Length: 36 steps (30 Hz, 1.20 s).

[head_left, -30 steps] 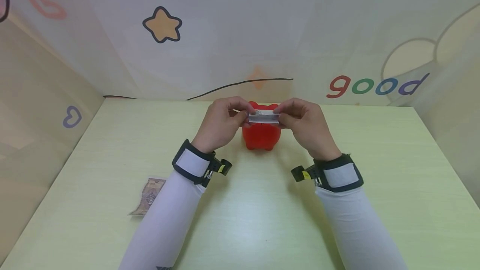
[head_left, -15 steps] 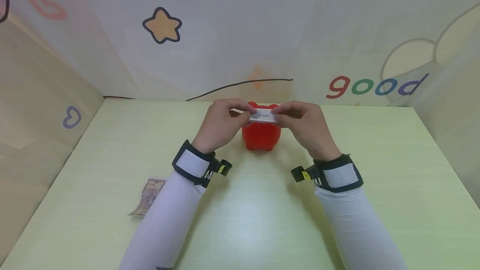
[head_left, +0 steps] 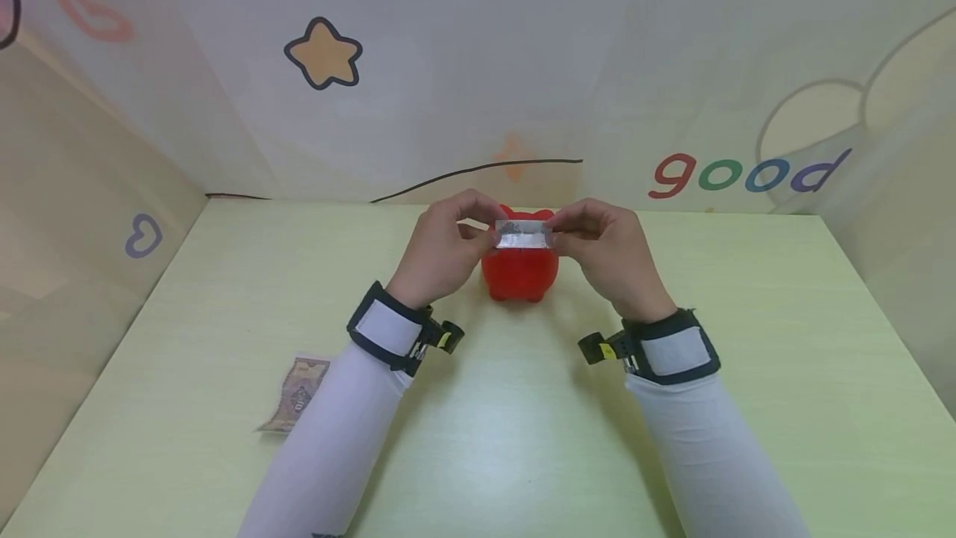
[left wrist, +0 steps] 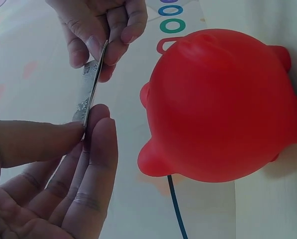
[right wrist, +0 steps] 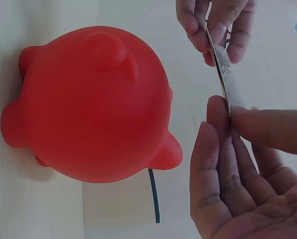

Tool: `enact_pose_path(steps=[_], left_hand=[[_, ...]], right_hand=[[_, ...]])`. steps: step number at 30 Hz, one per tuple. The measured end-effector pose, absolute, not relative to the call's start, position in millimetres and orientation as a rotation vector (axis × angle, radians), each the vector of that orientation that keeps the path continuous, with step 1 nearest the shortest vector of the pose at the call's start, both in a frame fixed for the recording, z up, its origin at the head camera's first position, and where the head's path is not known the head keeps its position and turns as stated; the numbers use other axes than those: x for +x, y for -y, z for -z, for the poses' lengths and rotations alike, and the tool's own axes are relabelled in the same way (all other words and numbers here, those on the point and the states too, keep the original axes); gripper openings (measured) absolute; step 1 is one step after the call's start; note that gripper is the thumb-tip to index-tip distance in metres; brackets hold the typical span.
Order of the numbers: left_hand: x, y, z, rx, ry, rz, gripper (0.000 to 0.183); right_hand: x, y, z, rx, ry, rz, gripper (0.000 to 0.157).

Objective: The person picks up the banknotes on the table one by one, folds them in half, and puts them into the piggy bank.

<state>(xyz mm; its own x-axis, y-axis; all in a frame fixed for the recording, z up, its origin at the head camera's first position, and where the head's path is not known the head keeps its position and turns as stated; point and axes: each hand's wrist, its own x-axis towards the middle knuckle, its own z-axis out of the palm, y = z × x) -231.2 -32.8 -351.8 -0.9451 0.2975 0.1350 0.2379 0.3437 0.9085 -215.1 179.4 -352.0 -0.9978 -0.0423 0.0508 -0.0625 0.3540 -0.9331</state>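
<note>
Between my two hands, a small folded banknote [head_left: 524,234] is stretched out level in the head view. My left hand [head_left: 441,249] pinches one end between thumb and fingers, and my right hand [head_left: 614,256] pinches the other end the same way. Seen edge-on in the left wrist view, the banknote [left wrist: 92,89] is a thin folded strip with grey print. A red pig-shaped piggy bank [head_left: 520,276] stands upright on the table just beyond and below it. Both wrist views show the banknote apart from the piggy bank, above its top.
A second, brownish banknote [head_left: 300,393] lies creased on the table [head_left: 478,438] at the left, partly covered by my left sleeve [head_left: 329,447]. A printed cloth backdrop [head_left: 478,65] rises behind the table's far edge.
The folded banknote has tilted between my fingers: its printed face turned up half a second ago, and now a shiny lower strip shows too. My hands stay in nearly the same place.
</note>
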Motion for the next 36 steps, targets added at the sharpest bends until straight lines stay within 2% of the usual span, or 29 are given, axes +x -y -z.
enact_pose_path(steps=[5, 11, 23, 36], left_hand=[[-231.8, 31.9, 352.3, 0.465, -2.528, -1.674, 0.03], [-231.7, 32.1, 354.7, 0.451, -2.556, -1.609, 0.028], [-231.9, 31.0, 354.1, 0.42, -2.554, -1.606, 0.027], [-231.1, 30.4, 353.5, 0.408, -2.544, -1.615, 0.028]], right_hand=[[-216.3, -179.4, 353.6, 0.105, 2.549, -1.789, 0.018], [-216.8, -179.7, 354.6, 0.106, 2.534, -1.795, 0.017], [-217.6, -179.8, 353.6, 0.062, 2.566, -1.87, 0.031], [-217.3, -180.2, 354.9, 0.095, 2.627, -1.781, 0.027]])
